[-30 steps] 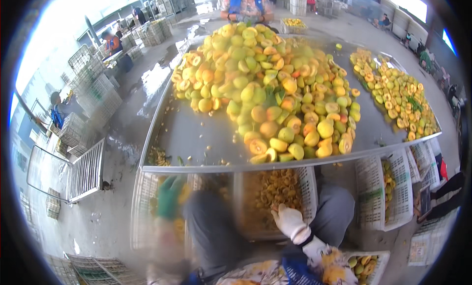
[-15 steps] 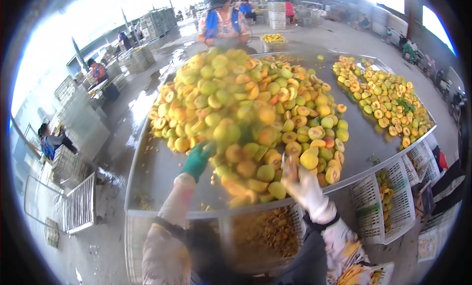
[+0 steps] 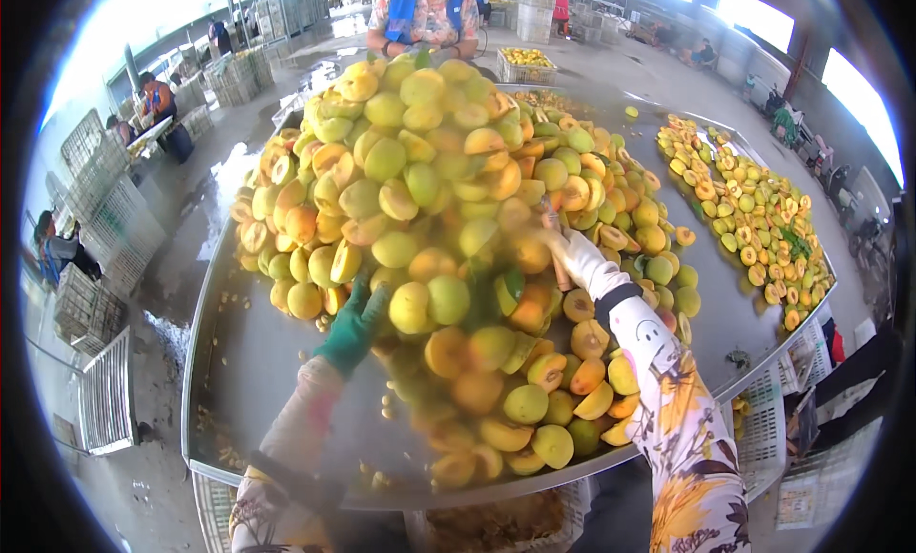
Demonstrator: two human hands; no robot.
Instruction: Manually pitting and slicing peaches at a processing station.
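A big heap of yellow-green and orange peaches (image 3: 386, 159), many of them halved, covers the middle of a metal table (image 3: 277, 362). At the heap's near left side is my left hand (image 3: 351, 326) in a green glove, its fingers stretched up against the fruit and holding none. My right hand (image 3: 584, 264), in a white glove, reaches over the heap's right part. It is closed on a slim wooden-handled tool (image 3: 557, 267), whose working end I cannot make out. A blurred smear in the middle hides some fruit.
A second pile of halved peaches (image 3: 754, 219) lies along the table's right side. White plastic crates (image 3: 763, 438) stand below the right edge, and a crate of fruit (image 3: 527, 66) beyond the far edge. Across the table is a person in a blue vest (image 3: 420, 19). Small pits dot the metal.
My view has shifted closer over the heap. The right hand has moved farther up the heap with the tool, and the left hand has come to the heap's left flank.
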